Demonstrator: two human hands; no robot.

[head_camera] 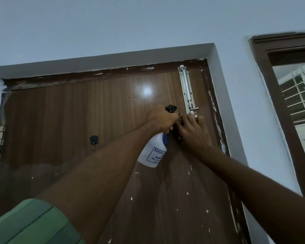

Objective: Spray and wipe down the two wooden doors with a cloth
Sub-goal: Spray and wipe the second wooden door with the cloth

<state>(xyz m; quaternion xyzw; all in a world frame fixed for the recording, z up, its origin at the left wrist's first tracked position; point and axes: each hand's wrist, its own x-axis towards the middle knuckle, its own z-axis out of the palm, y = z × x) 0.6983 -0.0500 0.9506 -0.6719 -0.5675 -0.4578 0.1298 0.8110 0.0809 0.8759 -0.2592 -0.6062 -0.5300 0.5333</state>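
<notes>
A brown wooden door [77, 120] fills the view, flecked with white paint. My left hand [163, 120] grips the neck of a white spray bottle [152, 152] with a black nozzle, held up against the door's upper right. My right hand [194, 132] reaches to the front of the bottle's head, fingers at the nozzle area just below the steel bolt. What those fingers do is hidden. No cloth is in view.
A steel tower bolt [187, 88] is fixed at the door's top right. A small black hook [93, 140] sits at mid left, a hinge [0, 141] on the left edge. A brown-framed window [289, 103] with a grille stands to the right.
</notes>
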